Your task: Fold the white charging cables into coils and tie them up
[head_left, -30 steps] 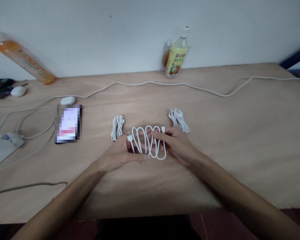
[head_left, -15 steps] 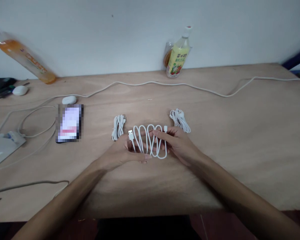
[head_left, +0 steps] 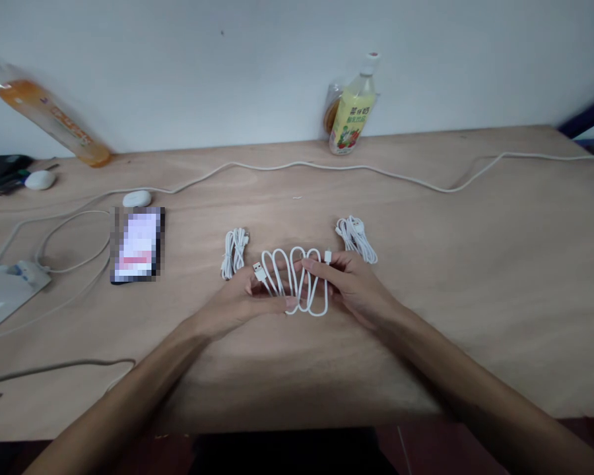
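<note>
Several loose loops of a white USB cable (head_left: 292,277) are spread between my two hands, above the table. My left hand (head_left: 242,297) is closed on the loops from the left, its thumb along their lower part; the USB plug sticks up by its index finger. From the right, my right hand (head_left: 354,280) pinches the loops with thumb and fingers, and the small plug at the cable's other end points up beside it. One bundled white cable (head_left: 235,252) lies just beyond my left hand. Another bundled white cable (head_left: 357,239) lies behind my right hand.
A phone (head_left: 138,244) and a white earbud case (head_left: 137,198) lie to the left, near a power strip (head_left: 10,297). A long white cord (head_left: 317,165) crosses the table. Against the wall stand an orange drink bottle (head_left: 54,122) and a yellow-labelled bottle (head_left: 354,112).
My left thumb has shifted slightly up along the lower loops, and the USB plug has tilted a little to the left. My right hand has hardly moved.
</note>
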`<state>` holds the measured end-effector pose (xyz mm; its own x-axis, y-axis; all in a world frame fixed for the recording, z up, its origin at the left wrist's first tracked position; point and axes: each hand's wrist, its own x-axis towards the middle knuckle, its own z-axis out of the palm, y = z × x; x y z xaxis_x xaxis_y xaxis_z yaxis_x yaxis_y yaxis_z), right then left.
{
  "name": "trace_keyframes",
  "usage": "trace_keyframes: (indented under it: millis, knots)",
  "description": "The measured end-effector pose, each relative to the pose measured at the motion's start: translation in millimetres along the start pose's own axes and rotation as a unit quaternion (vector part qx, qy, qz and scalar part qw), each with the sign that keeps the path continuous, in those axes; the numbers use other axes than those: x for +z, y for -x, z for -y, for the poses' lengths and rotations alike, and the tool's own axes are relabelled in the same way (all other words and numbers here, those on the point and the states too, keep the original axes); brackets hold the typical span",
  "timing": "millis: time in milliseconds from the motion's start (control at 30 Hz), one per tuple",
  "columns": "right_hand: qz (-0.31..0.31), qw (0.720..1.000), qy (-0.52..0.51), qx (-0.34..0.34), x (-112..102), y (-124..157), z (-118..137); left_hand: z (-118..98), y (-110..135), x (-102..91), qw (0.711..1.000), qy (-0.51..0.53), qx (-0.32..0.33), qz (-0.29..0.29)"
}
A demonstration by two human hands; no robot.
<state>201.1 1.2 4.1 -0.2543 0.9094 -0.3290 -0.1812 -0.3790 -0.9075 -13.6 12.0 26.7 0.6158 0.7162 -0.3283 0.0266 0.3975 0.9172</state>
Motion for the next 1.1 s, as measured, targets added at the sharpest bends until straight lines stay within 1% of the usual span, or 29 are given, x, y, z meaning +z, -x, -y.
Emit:
trace_keyframes:
  millis: [100, 233, 367, 500, 600, 733, 900, 1100]
  knots:
    - [-0.012, 1.000, 0.006, 0.003, 1, 1, 1, 2, 0, -0.4, 1.000, 0.013, 0.002, 0.003]
    - [0.001, 1.000, -0.001, 0.002, 0, 1, 2, 1, 0, -2.2, 0.999, 0.027, -0.017, 0.017]
    - [0.001, 1.000, 0.011, -0.003, 0, 0, 1, 0, 0, -4.5, 0.999, 0.020, -0.027, 0.009]
    - [0.017, 1.000, -0.006, -0.011, 0, -1, 1, 2, 0, -5.2, 1.000, 0.023, -0.009, 0.004]
    - [0.006, 1.000, 0.014, -0.015, -1, -1, -1, 6, -1, -5.9, 0.998, 0.061, -0.001, -0.006]
    - [-0.003, 0.999, 0.039, -0.018, -2, -1, -2, 9, -2, -9.4, 0.993, 0.112, -0.016, 0.013]
    - [-0.010, 0.999, 0.038, -0.017, -2, 0, -1, 12, -2, -14.2, 0.990, 0.131, -0.024, 0.040]
    - [-0.012, 0.999, 0.030, -0.014, -1, -1, -1, 12, -2, -14.6, 0.990, 0.135, -0.027, 0.041]
